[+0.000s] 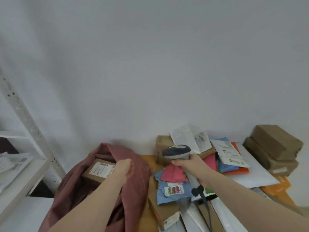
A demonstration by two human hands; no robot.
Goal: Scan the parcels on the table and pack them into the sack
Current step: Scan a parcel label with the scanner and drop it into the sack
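From the head camera I see my left hand (122, 167) inside the mouth of the dusty-red cloth sack (133, 164), which slumps against the left end of the worktop (147, 160). Its fingers curl round the right end of a brown cardboard box with a white shipping label (98, 171), which sits down inside the sack opening.

Just right of the sack, my right hand (195, 169) grips the handle of a grey handheld barcode scanner (178, 152), head pointing left toward the sack; its dark cable (204, 205) trails down toward me.

Under that hand, still right of the sack, lie a pink plastic mailer (173, 174) on top of a light-blue plastic mailer with a white printed sticker (173, 190), both resting on a flat brown carton (163, 213). Farther right of the sack is a loose heap of coloured mailers, blue, pink and orange, topped by a white labelled pouch (229, 153). Behind the scanner, a clear-wrapped white parcel (190, 138) leans on another brown box (161, 144). At the far right, well apart from the sack, two brown cartons are stacked (274, 148).

Left of the sack stands a white metal shelf rack (25, 114).
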